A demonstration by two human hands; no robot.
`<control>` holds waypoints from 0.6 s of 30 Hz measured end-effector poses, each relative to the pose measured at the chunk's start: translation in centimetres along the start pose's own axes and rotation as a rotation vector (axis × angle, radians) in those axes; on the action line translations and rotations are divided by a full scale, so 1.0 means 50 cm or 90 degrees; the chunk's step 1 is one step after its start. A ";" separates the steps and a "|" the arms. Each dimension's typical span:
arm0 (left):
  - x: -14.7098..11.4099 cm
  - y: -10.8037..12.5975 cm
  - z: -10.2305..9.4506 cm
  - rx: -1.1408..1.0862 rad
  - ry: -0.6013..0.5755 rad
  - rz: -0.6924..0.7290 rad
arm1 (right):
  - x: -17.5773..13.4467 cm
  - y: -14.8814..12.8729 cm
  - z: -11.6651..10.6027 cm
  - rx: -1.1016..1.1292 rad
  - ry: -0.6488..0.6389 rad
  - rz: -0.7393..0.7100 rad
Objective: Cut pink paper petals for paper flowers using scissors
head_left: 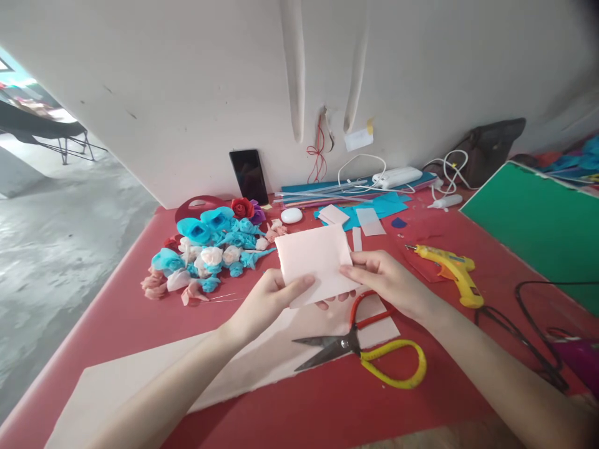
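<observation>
Between my two hands is a pale pink folded paper point(318, 255), raised over the table. My left hand point(281, 290) grips its lower left corner, thumb on top and some fingers hidden beneath. At the right edge my right hand point(381, 274) pinches the same paper between thumb and fingers. Under them a long pale pink paper strip point(140, 362) lies on the red tabletop. Scissors point(346, 343) with one red and one yellow handle rest partly on that strip, blades apart and pointing left.
Blue, white and pink paper flowers point(210, 249) are heaped at the left. A phone point(248, 176) leans on the wall behind. To the right lie a yellow glue gun point(452, 271) with a black cord and a green board point(528, 218). Blue paper point(393, 204) sits at the back.
</observation>
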State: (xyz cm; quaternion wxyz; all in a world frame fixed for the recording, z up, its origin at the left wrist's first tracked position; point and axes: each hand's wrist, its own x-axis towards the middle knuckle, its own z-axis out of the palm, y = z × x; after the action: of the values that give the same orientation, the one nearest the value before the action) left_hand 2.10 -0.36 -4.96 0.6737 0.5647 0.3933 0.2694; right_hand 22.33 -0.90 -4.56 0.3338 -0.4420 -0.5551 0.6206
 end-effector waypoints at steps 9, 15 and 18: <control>0.004 0.007 -0.010 -0.072 0.079 0.042 | -0.027 -0.005 -0.042 -0.385 -0.027 -0.005; 0.002 0.015 -0.017 -0.094 0.092 0.066 | -0.092 0.055 -0.020 -0.684 -0.201 0.053; -0.002 0.018 -0.018 -0.091 0.094 0.069 | -0.107 0.078 -0.011 -0.762 -0.184 -0.017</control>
State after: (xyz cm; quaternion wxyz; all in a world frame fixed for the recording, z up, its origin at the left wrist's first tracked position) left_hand 1.34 0.24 -4.13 0.6657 0.5141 0.3905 0.3741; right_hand 25.21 -6.17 -7.45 -0.0434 -0.4570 -0.8523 0.2509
